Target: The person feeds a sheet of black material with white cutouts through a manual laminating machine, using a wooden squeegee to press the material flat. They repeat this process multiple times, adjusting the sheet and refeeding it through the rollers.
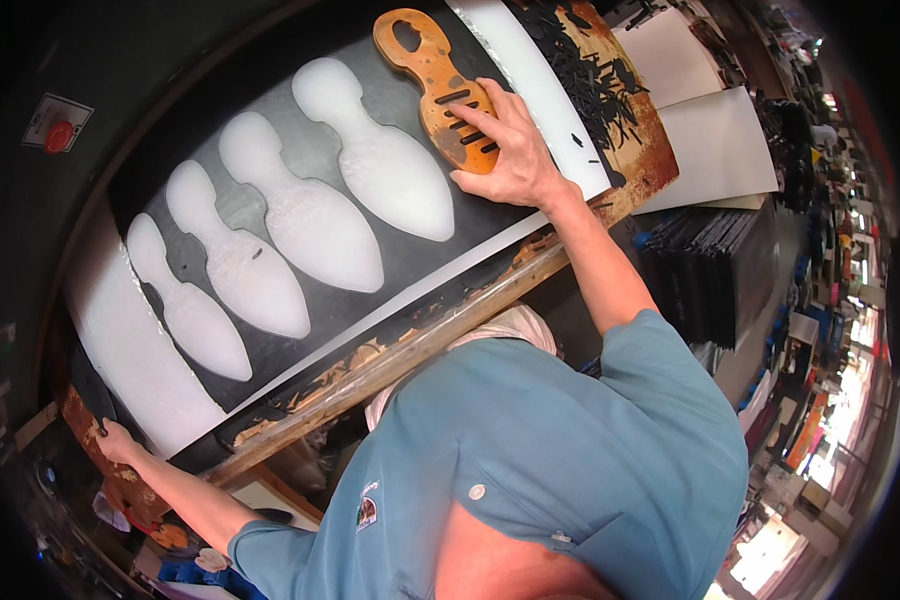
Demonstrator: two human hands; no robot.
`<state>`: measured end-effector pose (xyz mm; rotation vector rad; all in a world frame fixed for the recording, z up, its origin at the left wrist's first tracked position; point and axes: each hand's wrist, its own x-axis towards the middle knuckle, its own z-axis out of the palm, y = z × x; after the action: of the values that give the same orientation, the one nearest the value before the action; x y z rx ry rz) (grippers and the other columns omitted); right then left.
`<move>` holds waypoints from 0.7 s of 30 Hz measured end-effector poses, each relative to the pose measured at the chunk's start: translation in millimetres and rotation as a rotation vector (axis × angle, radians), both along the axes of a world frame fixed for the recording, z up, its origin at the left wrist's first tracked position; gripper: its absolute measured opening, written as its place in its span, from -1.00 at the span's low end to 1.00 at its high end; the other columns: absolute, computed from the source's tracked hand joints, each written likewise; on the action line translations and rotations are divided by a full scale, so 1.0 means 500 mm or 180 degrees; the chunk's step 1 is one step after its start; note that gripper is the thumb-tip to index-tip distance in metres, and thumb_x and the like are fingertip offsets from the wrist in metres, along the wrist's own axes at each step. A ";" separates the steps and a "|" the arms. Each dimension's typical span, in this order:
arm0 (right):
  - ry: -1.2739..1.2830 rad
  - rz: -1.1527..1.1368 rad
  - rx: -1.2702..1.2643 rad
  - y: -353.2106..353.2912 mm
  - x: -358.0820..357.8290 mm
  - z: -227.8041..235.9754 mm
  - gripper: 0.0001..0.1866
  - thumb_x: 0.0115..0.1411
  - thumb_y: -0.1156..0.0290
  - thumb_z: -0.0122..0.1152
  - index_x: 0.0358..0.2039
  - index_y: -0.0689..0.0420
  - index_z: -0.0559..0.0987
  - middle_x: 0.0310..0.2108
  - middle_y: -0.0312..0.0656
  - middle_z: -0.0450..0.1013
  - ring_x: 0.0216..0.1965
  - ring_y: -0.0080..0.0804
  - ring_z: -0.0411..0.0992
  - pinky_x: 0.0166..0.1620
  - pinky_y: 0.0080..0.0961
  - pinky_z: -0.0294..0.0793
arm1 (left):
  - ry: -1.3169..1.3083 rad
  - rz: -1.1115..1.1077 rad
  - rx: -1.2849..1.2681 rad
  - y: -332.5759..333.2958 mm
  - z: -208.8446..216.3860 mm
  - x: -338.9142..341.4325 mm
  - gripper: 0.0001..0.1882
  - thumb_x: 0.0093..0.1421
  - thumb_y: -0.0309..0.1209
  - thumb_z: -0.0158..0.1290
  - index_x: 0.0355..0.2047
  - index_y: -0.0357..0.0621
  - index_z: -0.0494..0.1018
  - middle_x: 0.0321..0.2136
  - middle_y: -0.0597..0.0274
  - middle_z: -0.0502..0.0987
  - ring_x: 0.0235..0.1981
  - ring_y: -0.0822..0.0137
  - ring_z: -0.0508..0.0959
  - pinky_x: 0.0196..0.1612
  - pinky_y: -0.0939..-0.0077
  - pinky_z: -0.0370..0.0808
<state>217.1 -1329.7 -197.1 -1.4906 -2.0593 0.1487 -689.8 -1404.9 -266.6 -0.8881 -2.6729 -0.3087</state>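
Observation:
An orange, sole-shaped cutting die [432, 75] with dark slots lies on a black sheet [195, 262] at the upper right. My right hand [515, 150] grips its wider end, thumb at the near edge and fingers across the top. To its left, several sole-shaped openings [395, 180] in the sheet show white cutting board beneath. Far off at the lower left, my left hand [120, 442] has its fingers curled at the end of a flat black piece [92, 388], beside the board's edge. Its fingertips are partly hidden.
A white board [135, 325] lies under the sheet. Black scraps [595, 85] cover a worn wooden ledge on the right. Below that stands a stack of black sheets [710, 270]. A rail [400, 350] runs along the near edge. A red button [60, 136] is at the far left.

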 end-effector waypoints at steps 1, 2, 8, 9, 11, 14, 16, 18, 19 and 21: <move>-0.0031 0.0010 -0.0050 -0.002 0.003 0.002 -0.14 -0.19 0.17 0.59 0.23 0.09 0.62 0.38 0.28 0.23 0.26 0.26 0.33 0.31 -0.02 0.46 | 0.0025 0.0073 -0.0103 0.003 0.000 0.012 -0.37 0.32 -0.02 0.16 0.21 -0.26 0.58 0.17 -0.19 0.61 0.17 -0.21 0.60 0.29 0.04 0.46; -0.0042 0.0016 -0.0065 -0.004 0.007 0.005 -0.12 -0.18 0.15 0.61 0.25 0.09 0.60 0.39 0.29 0.22 0.29 0.27 0.31 0.32 -0.02 0.45 | 0.0150 0.0068 -0.0003 0.008 0.001 0.032 -0.38 0.33 -0.03 0.16 0.21 -0.26 0.59 0.17 -0.18 0.62 0.17 -0.20 0.60 0.29 0.06 0.46; 0.0180 -0.0392 -0.0382 -0.055 0.008 0.006 0.04 -0.11 0.07 0.65 0.38 0.19 0.44 0.48 0.30 0.13 0.41 0.27 0.23 0.44 -0.02 0.30 | -0.0289 -0.1023 0.1173 -0.017 0.069 0.323 -0.48 0.43 -0.11 0.14 0.18 -0.29 0.60 0.13 -0.07 0.64 0.12 0.00 0.64 0.20 0.18 0.51; 0.0254 -0.0389 -0.0300 -0.061 0.007 0.000 0.03 -0.10 0.09 0.64 0.37 0.20 0.44 0.48 0.29 0.13 0.41 0.27 0.22 0.44 -0.02 0.30 | -0.0678 -0.1457 0.1433 -0.033 0.081 0.409 -0.53 0.48 -0.15 0.12 0.15 -0.31 0.62 0.08 -0.03 0.68 0.06 0.09 0.67 0.15 0.25 0.55; 0.0410 -0.0457 -0.0230 -0.071 0.007 -0.014 0.00 -0.10 0.12 0.63 0.36 0.21 0.45 0.49 0.27 0.12 0.41 0.26 0.22 0.44 -0.02 0.30 | -0.1684 -0.1896 0.1580 -0.069 0.106 0.609 -0.64 0.54 -0.26 0.04 0.06 -0.28 0.66 -0.09 0.11 0.72 -0.09 0.29 0.67 0.02 0.42 0.57; 0.0348 -0.0391 0.0100 -0.072 0.013 -0.033 -0.03 -0.12 0.14 0.63 0.32 0.23 0.47 0.42 0.23 0.20 0.33 0.22 0.28 0.41 -0.03 0.32 | -0.2660 -0.2769 0.1294 -0.167 0.127 0.940 -0.81 0.48 -0.46 0.10 -0.18 -0.31 0.67 -0.28 0.11 0.71 -0.28 0.29 0.66 -0.15 0.38 0.60; 0.0339 -0.0346 0.0242 -0.071 0.014 -0.041 -0.04 -0.14 0.14 0.64 0.30 0.23 0.50 0.41 0.22 0.21 0.30 0.20 0.29 0.39 -0.04 0.33 | -0.2807 -0.3880 0.1334 -0.200 0.115 1.105 -0.91 0.28 -0.67 0.18 -0.28 -0.29 0.67 -0.33 0.05 0.71 -0.29 0.18 0.69 -0.16 0.34 0.62; 0.0442 -0.0336 0.0129 -0.071 0.012 -0.045 -0.03 -0.12 0.12 0.65 0.31 0.20 0.49 0.44 0.20 0.18 0.38 0.21 0.25 0.43 -0.05 0.29 | -0.2764 -0.4796 0.1471 -0.201 0.078 1.214 -0.90 0.22 -0.68 0.22 -0.28 -0.25 0.62 -0.34 0.02 0.69 -0.35 0.08 0.67 -0.23 0.25 0.60; 0.0488 -0.0325 -0.0009 -0.071 0.011 -0.045 0.00 -0.11 0.11 0.65 0.35 0.17 0.47 0.48 0.17 0.15 0.45 0.21 0.19 0.48 -0.04 0.24 | -0.1785 -0.4991 0.0832 -0.200 0.066 1.235 -0.88 0.20 -0.67 0.25 -0.29 -0.24 0.58 -0.36 0.01 0.66 -0.40 0.02 0.63 -0.29 0.19 0.57; 0.0568 -0.0263 0.0112 -0.074 0.012 -0.042 -0.06 -0.06 0.13 0.64 0.33 0.19 0.49 0.44 0.17 0.22 0.41 0.14 0.26 0.46 -0.09 0.27 | -0.2129 -0.4605 0.1476 -0.204 0.046 1.240 -0.88 0.20 -0.65 0.28 -0.33 -0.24 0.55 -0.39 0.03 0.63 -0.42 -0.02 0.59 -0.32 0.16 0.55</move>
<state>222.9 -1366.7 -217.9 -1.4827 -1.8475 0.2043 -69.7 -1507.0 -243.6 -2.6511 -1.6135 -1.6212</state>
